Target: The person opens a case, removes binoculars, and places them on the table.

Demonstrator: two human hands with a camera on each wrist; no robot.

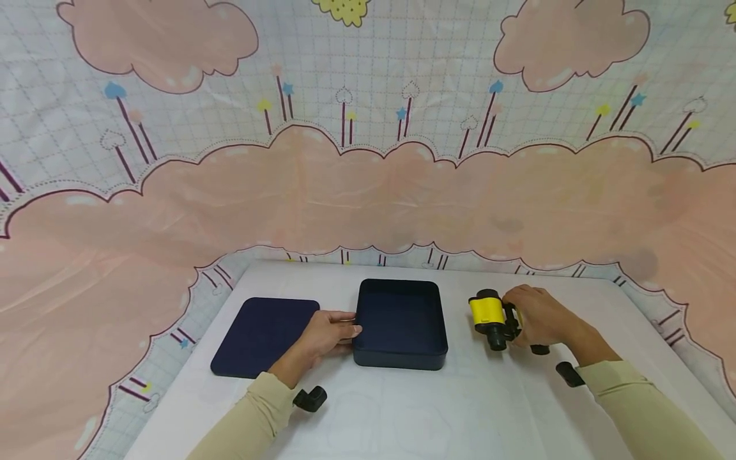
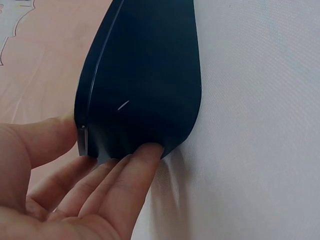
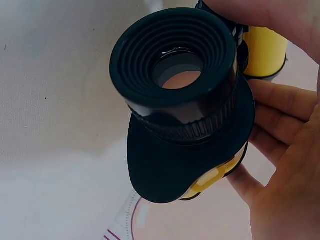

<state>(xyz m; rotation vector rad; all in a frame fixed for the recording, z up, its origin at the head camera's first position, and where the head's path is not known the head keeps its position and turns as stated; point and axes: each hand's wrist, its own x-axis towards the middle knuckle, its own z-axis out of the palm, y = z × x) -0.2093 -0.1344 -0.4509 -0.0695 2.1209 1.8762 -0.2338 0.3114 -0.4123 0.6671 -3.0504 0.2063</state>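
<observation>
The left hand (image 1: 328,333) grips the left side of an open dark navy box (image 1: 399,360) at the table's middle. In the left wrist view its thumb (image 2: 47,140) is at the box's rim and its fingers (image 2: 132,185) lie against the outer wall. The right hand (image 1: 537,313) holds yellow-and-black binoculars (image 1: 487,311) right of the box, gripping them around the middle, with the hand covering much of one barrel. A black ringed eyepiece (image 3: 175,110) faces the right wrist camera. Inside the box only its dark floor shows.
A flat dark navy lid (image 1: 261,335) lies left of the box, partly behind the left hand. White cloth covers the table (image 1: 414,415). Behind it hangs a curtain (image 1: 391,198) with a pink cloud print. Black wrist-worn cameras (image 1: 310,399) show by both sleeves.
</observation>
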